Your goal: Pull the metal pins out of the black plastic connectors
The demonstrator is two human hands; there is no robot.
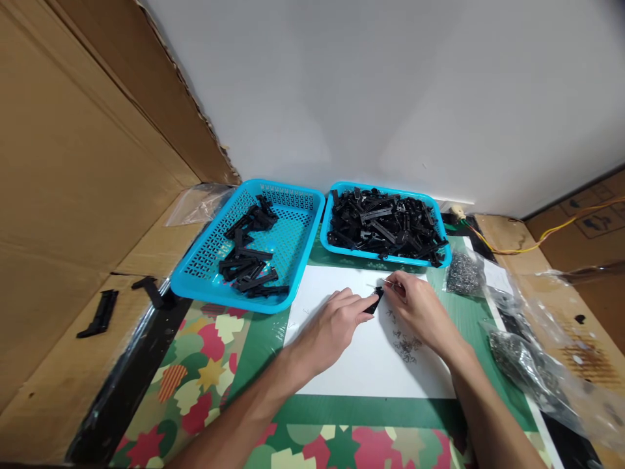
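Above a white sheet (332,371), my left hand (342,319) grips a small black plastic part (375,302) between thumb and fingers. Close by on its right, my right hand (413,306) pinches a thin metal tool (389,283), perhaps tweezers, with its tip at the part's upper end. Whether a tiny piece sits in that tip is too small to tell. A scattered pile of small metal pieces, likely springs (406,346), lies on the sheet below my right hand.
A blue basket (310,260) on the left has some black parts inside; another blue basket (336,251) is heaped with them. Plastic bags of small metal pieces (463,273) lie at right. Two loose black parts (101,312) rest on cardboard at left. A white wall (342,98) stands behind.
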